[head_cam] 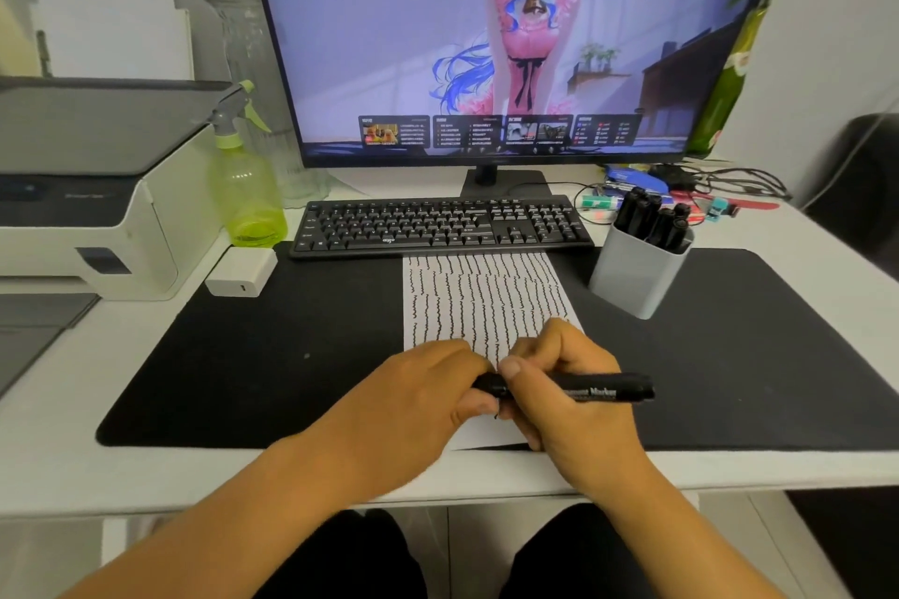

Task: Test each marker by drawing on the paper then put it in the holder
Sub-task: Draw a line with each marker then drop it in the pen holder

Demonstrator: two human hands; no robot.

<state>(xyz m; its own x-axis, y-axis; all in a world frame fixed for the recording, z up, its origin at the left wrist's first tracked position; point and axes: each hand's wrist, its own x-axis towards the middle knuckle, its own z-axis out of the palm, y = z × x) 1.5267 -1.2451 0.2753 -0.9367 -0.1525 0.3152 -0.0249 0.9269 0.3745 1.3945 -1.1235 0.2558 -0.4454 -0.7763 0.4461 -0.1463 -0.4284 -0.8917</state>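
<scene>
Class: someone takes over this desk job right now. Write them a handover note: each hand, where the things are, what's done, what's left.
Left hand grips the cap end of a black marker; right hand holds its barrel, level above the paper. Whether the cap is going on or coming off is unclear.
Paper lies on the black mat, covered in rows of squiggles.
Grey holder, to the right, already has several markers.
Left: finish this marker and put it in the holder.

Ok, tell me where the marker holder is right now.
In the head view the grey holder stands on the right part of the black desk mat, just right of the paper and in front of the keyboard's right end.
</scene>
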